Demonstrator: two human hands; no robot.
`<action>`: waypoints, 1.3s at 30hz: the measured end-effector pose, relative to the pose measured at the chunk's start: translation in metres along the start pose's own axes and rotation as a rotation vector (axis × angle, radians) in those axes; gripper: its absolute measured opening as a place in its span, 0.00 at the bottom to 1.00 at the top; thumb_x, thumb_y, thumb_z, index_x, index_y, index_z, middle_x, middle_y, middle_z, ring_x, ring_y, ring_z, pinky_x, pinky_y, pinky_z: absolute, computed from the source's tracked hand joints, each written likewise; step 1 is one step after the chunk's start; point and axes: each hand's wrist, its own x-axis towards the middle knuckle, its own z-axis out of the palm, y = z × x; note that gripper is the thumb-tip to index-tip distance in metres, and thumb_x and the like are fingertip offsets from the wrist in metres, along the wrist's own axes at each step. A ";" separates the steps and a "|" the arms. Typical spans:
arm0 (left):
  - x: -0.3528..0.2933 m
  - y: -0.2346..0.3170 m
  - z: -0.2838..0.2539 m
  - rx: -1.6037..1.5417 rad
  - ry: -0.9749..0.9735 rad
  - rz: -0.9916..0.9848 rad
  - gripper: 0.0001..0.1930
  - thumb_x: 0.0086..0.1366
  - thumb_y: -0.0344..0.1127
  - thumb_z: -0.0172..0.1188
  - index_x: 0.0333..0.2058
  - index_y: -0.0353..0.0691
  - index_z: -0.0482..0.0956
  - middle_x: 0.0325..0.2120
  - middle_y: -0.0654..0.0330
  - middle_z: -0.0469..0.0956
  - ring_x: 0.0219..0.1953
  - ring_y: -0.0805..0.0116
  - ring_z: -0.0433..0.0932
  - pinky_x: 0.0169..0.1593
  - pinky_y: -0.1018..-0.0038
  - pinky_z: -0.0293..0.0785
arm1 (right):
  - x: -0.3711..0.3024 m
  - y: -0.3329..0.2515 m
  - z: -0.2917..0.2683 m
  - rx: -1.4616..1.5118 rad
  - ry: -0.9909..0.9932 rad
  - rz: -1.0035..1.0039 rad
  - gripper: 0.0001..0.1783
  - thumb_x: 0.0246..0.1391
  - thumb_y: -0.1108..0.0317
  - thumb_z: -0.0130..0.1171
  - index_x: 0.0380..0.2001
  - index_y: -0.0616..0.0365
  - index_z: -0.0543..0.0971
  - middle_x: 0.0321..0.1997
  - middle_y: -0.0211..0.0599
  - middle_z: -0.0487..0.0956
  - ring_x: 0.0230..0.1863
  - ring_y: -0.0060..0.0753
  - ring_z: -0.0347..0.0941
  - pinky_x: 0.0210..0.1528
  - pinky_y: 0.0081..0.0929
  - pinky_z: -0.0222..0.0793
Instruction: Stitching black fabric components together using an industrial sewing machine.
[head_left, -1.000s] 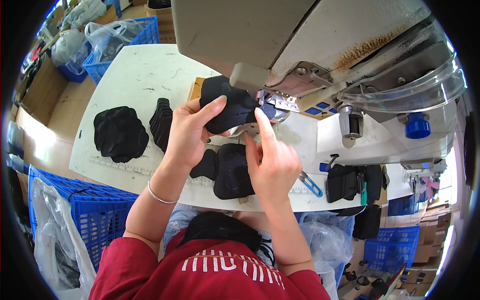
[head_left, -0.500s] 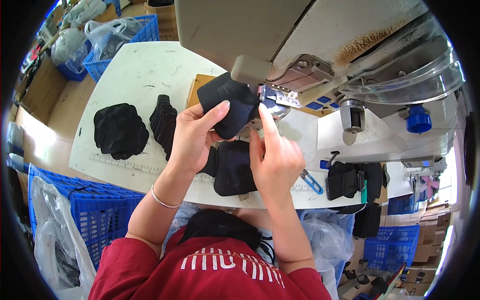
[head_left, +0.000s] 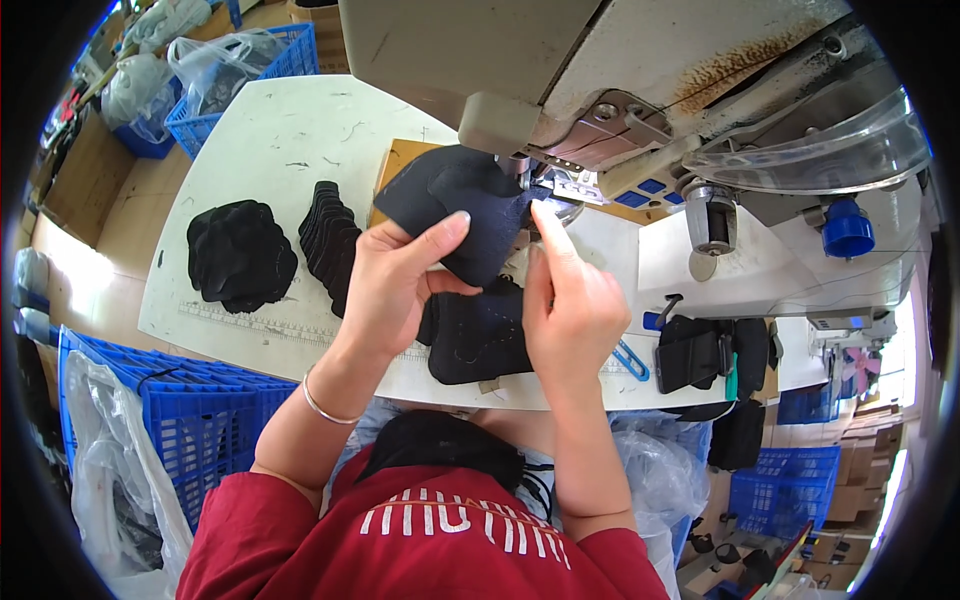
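My left hand (head_left: 405,265) pinches a dark, shaped fabric piece (head_left: 465,200) between thumb and fingers. The piece lies under the head of the sewing machine (head_left: 580,150), its right corner at the needle area. Beside that corner my right hand (head_left: 575,310) stretches its index finger to the fabric edge; its thumb stands apart and the other fingers curl in. Below both hands, another black padded piece (head_left: 480,335) rests on the white table (head_left: 270,130), partly covered by the right hand. Left of my left hand are a fanned row of black pieces (head_left: 328,240) and a black stack (head_left: 240,255).
A clear ruler strip (head_left: 260,322) runs along the table's near part. Blue snips (head_left: 630,360) lie right of my right hand, near a pile of black pieces (head_left: 690,355). Blue crates (head_left: 210,430) with plastic bags stand at the left. A clear shield (head_left: 810,160) juts out at the right.
The fabric piece has turned slightly and its corner has shifted right at the needle. My right hand has moved a little right, its index finger still at the edge; the left keeps its grip.
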 end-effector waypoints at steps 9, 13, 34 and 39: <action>-0.026 -0.017 0.022 -0.060 0.082 -0.153 0.10 0.63 0.34 0.59 0.42 0.39 0.76 0.34 0.61 0.80 0.30 0.74 0.79 0.26 0.77 0.75 | -0.011 -0.015 -0.018 1.031 -0.208 0.798 0.09 0.58 0.67 0.58 0.33 0.65 0.79 0.25 0.26 0.78 0.23 0.12 0.69 0.26 0.12 0.65; -0.028 -0.019 0.028 -0.017 0.133 -0.124 0.09 0.62 0.35 0.61 0.40 0.40 0.77 0.31 0.64 0.79 0.28 0.77 0.76 0.25 0.80 0.71 | -0.008 -0.021 -0.017 1.000 -0.224 0.829 0.08 0.56 0.68 0.60 0.30 0.64 0.80 0.23 0.27 0.78 0.23 0.12 0.70 0.26 0.12 0.65; -0.030 -0.032 0.034 -0.039 0.217 -0.033 0.08 0.64 0.35 0.59 0.38 0.38 0.79 0.28 0.62 0.79 0.23 0.74 0.76 0.23 0.81 0.68 | -0.010 -0.021 -0.011 1.067 -0.157 0.843 0.14 0.58 0.68 0.57 0.20 0.63 0.77 0.17 0.31 0.77 0.18 0.16 0.69 0.22 0.15 0.63; -0.029 -0.035 0.037 -0.050 0.221 -0.006 0.08 0.63 0.35 0.60 0.36 0.37 0.79 0.27 0.62 0.79 0.21 0.76 0.75 0.21 0.82 0.67 | -0.007 -0.019 -0.011 1.065 -0.154 0.856 0.13 0.58 0.69 0.57 0.21 0.63 0.77 0.17 0.30 0.76 0.18 0.16 0.69 0.22 0.15 0.63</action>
